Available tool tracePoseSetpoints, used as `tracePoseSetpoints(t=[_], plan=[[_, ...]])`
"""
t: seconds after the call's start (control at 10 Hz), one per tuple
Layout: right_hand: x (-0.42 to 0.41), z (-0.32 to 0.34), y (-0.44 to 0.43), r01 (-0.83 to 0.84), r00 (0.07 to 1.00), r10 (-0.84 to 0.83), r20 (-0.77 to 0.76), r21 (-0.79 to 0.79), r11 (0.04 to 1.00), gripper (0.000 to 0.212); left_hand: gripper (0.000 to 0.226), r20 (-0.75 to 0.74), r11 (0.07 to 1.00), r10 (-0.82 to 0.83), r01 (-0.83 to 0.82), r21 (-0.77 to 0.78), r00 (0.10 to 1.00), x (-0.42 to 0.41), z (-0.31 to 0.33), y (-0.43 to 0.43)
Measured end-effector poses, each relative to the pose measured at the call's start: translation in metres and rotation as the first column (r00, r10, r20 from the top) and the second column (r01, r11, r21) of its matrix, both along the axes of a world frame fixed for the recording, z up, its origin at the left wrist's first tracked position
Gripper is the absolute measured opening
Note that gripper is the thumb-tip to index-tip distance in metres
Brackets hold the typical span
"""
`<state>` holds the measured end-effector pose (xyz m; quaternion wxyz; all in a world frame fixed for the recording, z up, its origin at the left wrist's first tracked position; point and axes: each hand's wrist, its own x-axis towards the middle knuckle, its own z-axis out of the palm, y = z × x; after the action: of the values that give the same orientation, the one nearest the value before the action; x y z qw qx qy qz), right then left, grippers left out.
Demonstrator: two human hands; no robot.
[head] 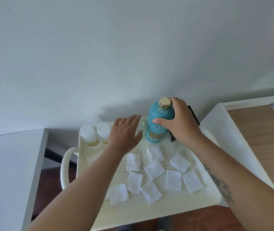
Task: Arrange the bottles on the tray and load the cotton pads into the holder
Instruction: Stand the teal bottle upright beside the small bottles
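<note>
White wall behind; my right hand fingers clamp the upright teal bottle; left hand, fingers apart, hovers beside it.

surface: cream perforated tray with side handle | back left: two clear-capped bottles side by side | back centre: teal bottle upright | middle and front: white square cotton pads lying scattered, some overlapping

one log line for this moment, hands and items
right hand: gripping teal bottle, upright on tray | left hand: open, empty | cotton pads: loose on tray
</note>
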<state>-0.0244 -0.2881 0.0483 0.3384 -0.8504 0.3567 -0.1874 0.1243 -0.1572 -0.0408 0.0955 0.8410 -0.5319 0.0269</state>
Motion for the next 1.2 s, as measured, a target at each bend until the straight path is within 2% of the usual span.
tracePoseSetpoints(t=[0.3, 0.4, 1.0, 1.2], plan=[[0.0, -0.007, -0.015, -0.182, 0.983, 0.18, 0.032, 0.115, 0.976, 0.056, 0.057, 0.0, 1.0, 0.01, -0.01, -0.007, 1.0, -0.002, 0.0, -0.001], [0.001, -0.009, -0.015, -0.196, 0.98, 0.191, 0.049, 0.149, 0.969, 0.055, 0.058, -0.003, 1.0, 0.008, -0.008, 0.008, 1.0, -0.001, 0.0, -0.002], [-0.002, -0.013, 0.003, -0.145, 0.982, 0.119, 0.147, 0.182, 0.973, 0.061, 0.062, -0.026, 0.998, -0.021, 0.022, 0.054, 0.999, -0.001, 0.005, -0.002], [-0.005, -0.022, 0.008, -0.14, 0.984, 0.114, 0.136, 0.197, 0.97, 0.075, 0.063, -0.023, 0.998, -0.03, 0.031, 0.053, 0.999, -0.002, 0.006, 0.0]])
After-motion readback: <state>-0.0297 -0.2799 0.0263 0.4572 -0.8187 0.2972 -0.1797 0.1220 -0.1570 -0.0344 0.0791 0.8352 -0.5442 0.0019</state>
